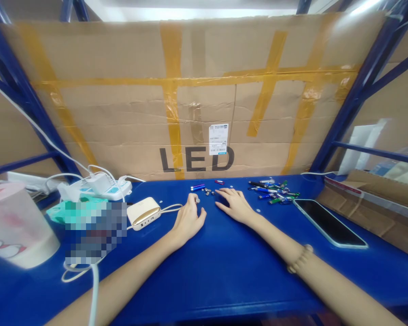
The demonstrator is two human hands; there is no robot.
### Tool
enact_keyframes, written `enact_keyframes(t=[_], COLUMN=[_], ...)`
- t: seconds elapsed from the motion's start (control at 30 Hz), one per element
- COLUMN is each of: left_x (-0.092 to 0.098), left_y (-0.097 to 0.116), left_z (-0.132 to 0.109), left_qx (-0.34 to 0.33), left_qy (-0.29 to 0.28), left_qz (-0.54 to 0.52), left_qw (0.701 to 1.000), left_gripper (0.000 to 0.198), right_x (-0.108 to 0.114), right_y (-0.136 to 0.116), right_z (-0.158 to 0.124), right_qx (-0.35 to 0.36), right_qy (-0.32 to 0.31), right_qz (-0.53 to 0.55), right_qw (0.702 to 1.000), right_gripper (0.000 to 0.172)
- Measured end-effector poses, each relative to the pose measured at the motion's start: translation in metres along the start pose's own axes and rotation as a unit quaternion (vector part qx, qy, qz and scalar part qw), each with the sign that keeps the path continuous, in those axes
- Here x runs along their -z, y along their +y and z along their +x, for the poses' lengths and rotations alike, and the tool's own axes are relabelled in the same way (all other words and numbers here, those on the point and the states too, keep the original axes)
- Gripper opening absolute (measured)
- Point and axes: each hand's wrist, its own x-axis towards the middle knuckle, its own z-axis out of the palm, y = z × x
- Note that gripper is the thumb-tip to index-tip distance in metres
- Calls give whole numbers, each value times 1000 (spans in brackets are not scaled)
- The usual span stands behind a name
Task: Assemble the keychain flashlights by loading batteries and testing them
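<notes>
And there's the left hand (189, 219), its grip pinched on a silver button cell (197, 199), while the right hand (236, 206) lies open on the blue counter (204, 280), just beside a little cluster of button cells (209, 192)!

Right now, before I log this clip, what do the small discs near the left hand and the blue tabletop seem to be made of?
The small discs look like bright metal, perhaps steel, going by their silvery glints. The blue tabletop has a smooth, glossy coat, likely painted metal, though plastic can't be ruled out.
</notes>
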Motion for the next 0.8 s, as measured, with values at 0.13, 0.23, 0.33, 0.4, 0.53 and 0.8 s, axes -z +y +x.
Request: enact_keyframes(t=[0.13,0.23,0.33,0.4,0.53,0.8], left_x=[1,2,1,1,1,7], left_y=[2,1,1,0,1,6], left_z=[-1,-1,-1,-1,-2,-3], left_qx=[-3,-8,-8,-7,-1,-12], left_qy=[-3,-2,-3,-5,-6,-42], left_qz=[-4,-9,-12,-12,-12,5], left_qw=[1000,1000,1000,1000,1000,999], left_gripper=[18,18,19,20,21,13], right_x=[-2,3,8,10,10,9], right_y=[-4,-2,3,6,8,6], right_z=[0,1,2,2,3,3], right_qx=[-28,-93,-113,-111,-111,-128], right_qy=[-15,16,13,8,9,13], right_qz=[-37,-88,-96,-85,-47,40], right_qw=[999,992,989,990,993,991], right_gripper=[40,32,21,19,13,5])
